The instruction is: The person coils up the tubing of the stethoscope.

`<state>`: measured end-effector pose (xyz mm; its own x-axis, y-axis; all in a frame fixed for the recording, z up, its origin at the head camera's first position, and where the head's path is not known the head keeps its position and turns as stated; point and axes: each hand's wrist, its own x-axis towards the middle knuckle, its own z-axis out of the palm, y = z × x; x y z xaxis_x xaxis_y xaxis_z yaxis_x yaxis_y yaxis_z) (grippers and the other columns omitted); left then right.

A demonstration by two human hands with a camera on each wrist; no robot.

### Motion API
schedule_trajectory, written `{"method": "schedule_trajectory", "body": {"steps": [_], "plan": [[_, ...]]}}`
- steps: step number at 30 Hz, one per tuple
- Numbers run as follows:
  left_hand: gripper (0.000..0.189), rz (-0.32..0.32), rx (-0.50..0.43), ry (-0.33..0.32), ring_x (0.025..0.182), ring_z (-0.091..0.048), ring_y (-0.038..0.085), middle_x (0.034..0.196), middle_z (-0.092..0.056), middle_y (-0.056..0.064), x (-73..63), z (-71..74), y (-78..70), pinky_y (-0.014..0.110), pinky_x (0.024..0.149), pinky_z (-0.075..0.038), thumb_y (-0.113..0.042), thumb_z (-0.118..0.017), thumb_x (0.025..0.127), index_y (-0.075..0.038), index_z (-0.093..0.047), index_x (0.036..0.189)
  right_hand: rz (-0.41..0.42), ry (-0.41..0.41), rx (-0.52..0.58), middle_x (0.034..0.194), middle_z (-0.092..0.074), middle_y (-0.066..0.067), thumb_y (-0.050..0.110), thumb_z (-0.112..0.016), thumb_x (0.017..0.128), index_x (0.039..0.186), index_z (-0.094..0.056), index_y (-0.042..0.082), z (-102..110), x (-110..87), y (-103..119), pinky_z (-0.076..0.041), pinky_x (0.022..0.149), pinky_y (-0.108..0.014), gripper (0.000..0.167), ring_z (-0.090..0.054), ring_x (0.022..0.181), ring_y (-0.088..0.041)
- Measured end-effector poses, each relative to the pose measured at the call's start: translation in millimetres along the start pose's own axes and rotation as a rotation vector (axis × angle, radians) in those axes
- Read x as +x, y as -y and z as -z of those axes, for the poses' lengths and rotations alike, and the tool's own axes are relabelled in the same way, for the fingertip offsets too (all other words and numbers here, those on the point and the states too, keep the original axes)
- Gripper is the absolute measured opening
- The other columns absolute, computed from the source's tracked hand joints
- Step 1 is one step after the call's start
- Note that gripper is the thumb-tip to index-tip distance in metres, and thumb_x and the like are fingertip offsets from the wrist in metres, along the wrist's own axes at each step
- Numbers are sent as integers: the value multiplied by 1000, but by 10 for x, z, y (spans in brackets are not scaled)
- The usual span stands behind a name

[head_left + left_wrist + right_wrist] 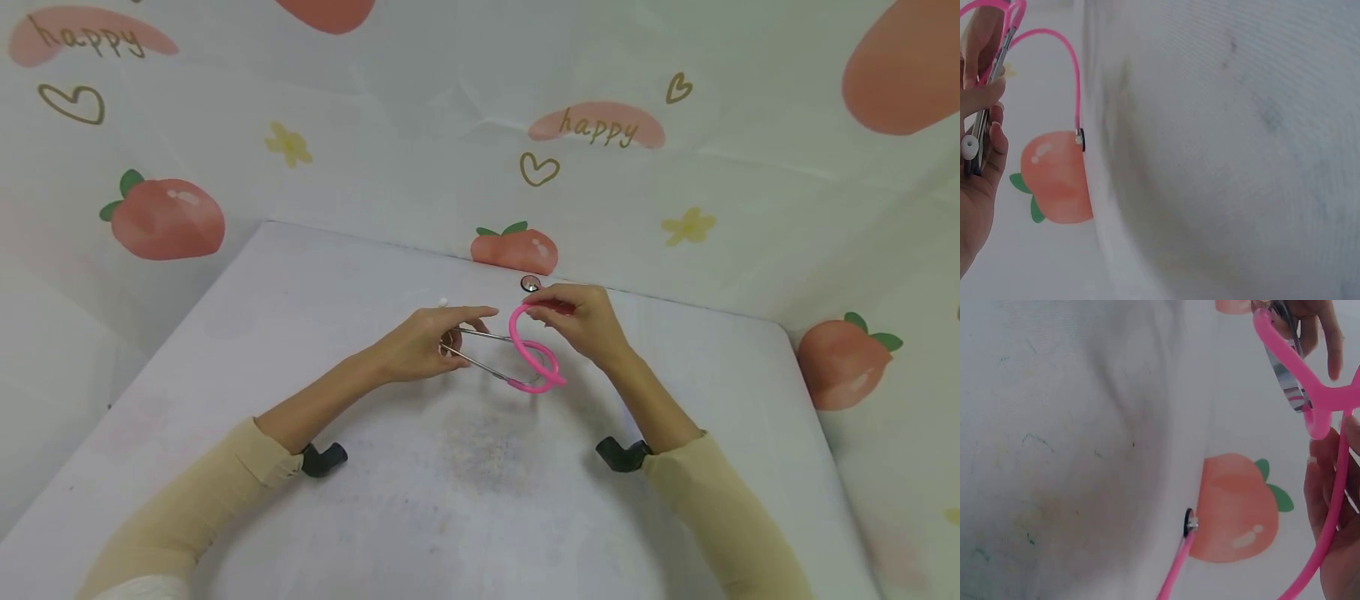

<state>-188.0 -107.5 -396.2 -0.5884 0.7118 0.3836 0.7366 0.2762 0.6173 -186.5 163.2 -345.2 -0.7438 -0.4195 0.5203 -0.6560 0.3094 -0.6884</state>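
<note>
Between the two hands is a stethoscope with pink tubing [513, 327] and metal ear tubes [487, 367]. The left hand [420, 343] holds the metal tubes near their ear tips; a white ear tip [969, 147] shows beside its fingers in the left wrist view. With thumb and fingers, the right hand [592, 323] pinches the pink tube. The tube's Y-shaped fork [1335, 399] lies close to the right fingers in the right wrist view. Beyond the right fingertips, near the table's back edge, is the round chestpiece [530, 284]; whether it touches the table, I cannot tell.
A white table [465, 533] spreads beneath both hands. Behind it rises a white cloth [420, 183] printed with peaches, hearts and flowers. Dark angled pieces [324, 460] stick out by both sleeve cuffs.
</note>
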Motion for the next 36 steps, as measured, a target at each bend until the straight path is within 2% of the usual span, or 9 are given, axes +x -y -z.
{"method": "schedule_trajectory", "body": {"steps": [2,6,14,20,28,36], "plan": [[77,-1,-4,0,65,-56,3,117,-68,-4,3,2,-8,21,64,-54,-1,-82,78,-14,-48,146,-5,4,-31,84,-73,-19,-10,-79,76,93,-74,-10,-19,8,4,-53,65,-17,18,-65,67,-22],[77,2,-10,3,65,-56,3,116,-68,-3,10,1,-22,20,63,-54,0,-82,78,-14,-49,146,-8,20,-44,84,-73,-16,-9,-80,77,94,-76,-7,-71,17,-58,-50,62,-17,18,-60,66,-18],[73,-20,-11,9,66,-56,5,114,-69,-3,41,-10,-34,20,64,-54,1,-82,78,-17,-54,143,-38,67,-20,85,-75,-5,-2,-81,78,95,-79,2,-194,-1,-456,-50,65,-15,17,-61,70,-12],[70,-56,0,8,68,-54,6,107,-66,-8,43,-34,-14,20,62,-52,2,-83,77,-15,-58,140,-30,119,-10,88,-76,-3,4,-82,80,97,-80,5,-239,15,-468,-51,63,-16,17,-63,72,-12],[60,-103,-35,-9,67,-53,6,112,-68,-2,49,-28,-9,23,60,-52,3,-83,76,-9,-65,132,-48,144,-32,88,-76,3,8,-82,82,97,-80,9,-240,23,-481,-55,64,-20,15,-66,74,-11],[55,-123,-30,-45,67,-55,8,106,-68,-1,24,-14,33,22,61,-53,3,-83,76,-9,-67,128,-70,99,-93,88,-76,1,4,-83,79,98,-80,7,-182,-8,-529,-56,69,-19,20,-68,75,-10]]}}
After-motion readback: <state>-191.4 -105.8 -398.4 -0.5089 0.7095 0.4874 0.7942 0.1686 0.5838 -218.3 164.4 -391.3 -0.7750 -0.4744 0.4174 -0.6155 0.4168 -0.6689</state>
